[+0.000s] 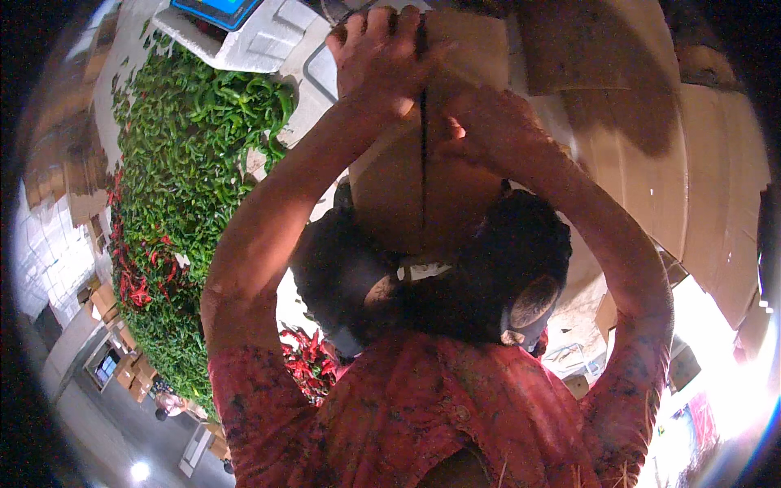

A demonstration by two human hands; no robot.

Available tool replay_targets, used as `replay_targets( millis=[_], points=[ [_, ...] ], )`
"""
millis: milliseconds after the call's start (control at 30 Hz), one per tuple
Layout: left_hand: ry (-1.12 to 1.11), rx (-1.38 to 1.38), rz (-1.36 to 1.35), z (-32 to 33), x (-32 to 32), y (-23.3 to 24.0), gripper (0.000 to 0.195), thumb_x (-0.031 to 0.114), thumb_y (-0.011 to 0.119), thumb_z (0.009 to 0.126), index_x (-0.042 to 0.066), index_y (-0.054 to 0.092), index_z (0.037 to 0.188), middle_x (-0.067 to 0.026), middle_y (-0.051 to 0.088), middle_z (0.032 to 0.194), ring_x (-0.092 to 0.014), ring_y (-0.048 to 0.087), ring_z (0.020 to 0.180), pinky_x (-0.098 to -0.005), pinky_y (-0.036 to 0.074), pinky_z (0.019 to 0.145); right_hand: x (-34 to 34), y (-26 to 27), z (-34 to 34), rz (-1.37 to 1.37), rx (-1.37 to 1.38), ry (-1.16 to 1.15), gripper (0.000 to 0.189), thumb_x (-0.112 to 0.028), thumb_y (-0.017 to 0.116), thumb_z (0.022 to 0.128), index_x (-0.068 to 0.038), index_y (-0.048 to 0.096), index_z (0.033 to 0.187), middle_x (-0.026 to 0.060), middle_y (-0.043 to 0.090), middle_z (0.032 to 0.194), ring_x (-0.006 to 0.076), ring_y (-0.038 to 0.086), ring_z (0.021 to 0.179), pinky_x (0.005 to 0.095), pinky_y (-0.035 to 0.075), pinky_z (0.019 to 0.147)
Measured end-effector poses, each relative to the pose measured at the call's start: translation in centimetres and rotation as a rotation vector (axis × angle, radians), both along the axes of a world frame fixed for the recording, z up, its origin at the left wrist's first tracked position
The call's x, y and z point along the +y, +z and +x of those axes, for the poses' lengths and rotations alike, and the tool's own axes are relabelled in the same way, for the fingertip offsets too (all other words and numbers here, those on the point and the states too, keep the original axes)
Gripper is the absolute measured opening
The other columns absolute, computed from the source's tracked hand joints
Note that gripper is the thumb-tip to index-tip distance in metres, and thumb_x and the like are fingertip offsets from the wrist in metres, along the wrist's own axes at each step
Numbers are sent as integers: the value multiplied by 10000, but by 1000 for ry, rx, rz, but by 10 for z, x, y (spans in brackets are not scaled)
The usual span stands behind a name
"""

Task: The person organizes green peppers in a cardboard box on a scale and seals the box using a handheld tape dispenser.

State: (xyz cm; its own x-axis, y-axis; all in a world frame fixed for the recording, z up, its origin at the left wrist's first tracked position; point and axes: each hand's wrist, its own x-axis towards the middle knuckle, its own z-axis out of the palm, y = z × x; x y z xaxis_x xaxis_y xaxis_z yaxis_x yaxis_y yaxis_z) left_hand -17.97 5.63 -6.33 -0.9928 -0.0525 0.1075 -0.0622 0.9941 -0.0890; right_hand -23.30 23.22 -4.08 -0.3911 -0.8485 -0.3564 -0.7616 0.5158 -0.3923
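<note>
A cardboard box (pixel 390 177) stands between my knees, its top flaps meeting at a dark narrow seam. My left hand (pixel 378 58), on the picture's left, lies with spread fingers on the flap near the far end. On the other side of the seam, my right hand (pixel 488 122) rests on the opposite flap, in shadow; its fingers are hard to make out. Both palms face down on the cardboard. The box's near end reaches my dark trousers (pixel 421 305).
A large heap of green chili peppers (pixel 183 152) spreads at the left, with red peppers (pixel 137 290) among them. A white plastic container or scale (pixel 244 36) stands at the top left. Large cardboard sheets or boxes (pixel 616 152) lie at the right. A person (pixel 169 404) is at the far lower left.
</note>
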Motion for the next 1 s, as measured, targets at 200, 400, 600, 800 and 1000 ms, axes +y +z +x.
replay_targets(
  millis=[200,400,600,800,1000],
  points=[
    [108,326,139,2,-18,-28,490,572,620,868,189,603,1173,-69,563,1084,-321,538,1040,-545,408,818,52,-13,-31,-238,-624,-184,433,-476,736,815,-55,679,898,147,700,783,323,700,749,430,550,728],
    [128,375,163,-7,-9,-21,459,480,717,840,167,649,1168,-41,615,1082,-288,578,1030,-511,436,806,214,-169,-52,207,31,-407,418,-360,751,787,-26,651,1016,178,687,866,392,674,834,473,530,819],
    [151,249,222,-10,-2,-15,490,483,622,920,161,611,1289,-81,619,1170,-311,581,1096,-524,439,873,296,-288,10,221,-15,-1019,554,-300,746,728,-43,556,1180,244,673,1044,438,651,998,519,528,838],
    [207,106,278,-5,-9,-4,617,473,639,905,144,497,1407,-116,533,1350,-353,470,1281,-556,388,996,248,-253,22,155,-66,-1076,526,-263,754,694,-3,531,1094,264,675,947,423,674,911,499,545,763],
    [-98,309,345,-1,19,70,820,510,708,840,69,402,1461,-195,479,1394,-413,440,1300,-539,404,1006,202,-137,3,-675,-114,-1089,502,-86,702,751,3,513,1208,158,651,1045,256,637,948,375,524,821]
  ],
)
